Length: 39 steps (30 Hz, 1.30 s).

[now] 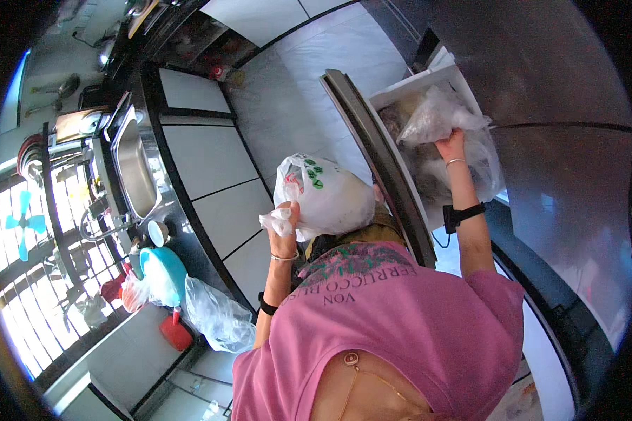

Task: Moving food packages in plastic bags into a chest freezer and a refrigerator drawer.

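Note:
My left hand grips the gathered neck of a full white plastic bag with green and red print. It hangs in front of my body, beside the dark drawer front. On the right, my right hand reaches into the pulled-out white freezer drawer and has hold of a clear plastic bag with pale contents. More translucent plastic bags lie under and beside it. What they contain is hard to make out.
A tall dark refrigerator door stands on the right. Across the tiled floor, the left counter carries a steel sink, a blue basin, a white cup and a crumpled clear bag. White cabinets run below.

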{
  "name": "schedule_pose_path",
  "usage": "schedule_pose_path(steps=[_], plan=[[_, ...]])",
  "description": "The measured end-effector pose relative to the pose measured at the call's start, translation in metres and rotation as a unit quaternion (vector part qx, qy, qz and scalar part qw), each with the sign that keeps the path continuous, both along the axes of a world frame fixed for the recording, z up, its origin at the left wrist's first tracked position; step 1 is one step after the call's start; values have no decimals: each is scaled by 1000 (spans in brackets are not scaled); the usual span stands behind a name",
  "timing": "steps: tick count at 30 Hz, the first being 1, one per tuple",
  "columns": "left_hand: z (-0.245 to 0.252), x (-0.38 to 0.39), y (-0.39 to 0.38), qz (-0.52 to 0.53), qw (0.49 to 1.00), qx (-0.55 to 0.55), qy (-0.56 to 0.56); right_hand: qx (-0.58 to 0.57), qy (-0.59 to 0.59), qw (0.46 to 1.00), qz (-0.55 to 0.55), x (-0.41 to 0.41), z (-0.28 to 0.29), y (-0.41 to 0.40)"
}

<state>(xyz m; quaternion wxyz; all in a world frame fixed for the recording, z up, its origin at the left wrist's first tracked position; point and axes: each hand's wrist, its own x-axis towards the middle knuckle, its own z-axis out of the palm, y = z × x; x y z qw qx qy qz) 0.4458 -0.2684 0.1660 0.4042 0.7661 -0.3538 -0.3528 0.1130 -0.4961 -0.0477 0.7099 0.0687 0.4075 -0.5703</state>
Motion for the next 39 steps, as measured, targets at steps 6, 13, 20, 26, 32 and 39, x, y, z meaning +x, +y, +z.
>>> schedule_pose_path(steps=[6,13,20,26,32,39], plan=[[-1,1,-9,38,999,-9,30,5,11,1000,-22,-9,44,14],[19,2,-23,43,998,-5,50,-161,-167,973,18,-14,80,50],[48,2,-57,-49,986,-117,-107,-108,-255,961,-9,-86,-50,66],[73,-13,-84,-97,984,-130,-79,-65,-123,982,-128,-75,56,69],[98,-63,-137,-221,923,-194,-248,-160,-38,983,-82,-128,45,93],[102,-137,-190,-201,959,-193,58,-191,37,978,-78,-139,41,143]])
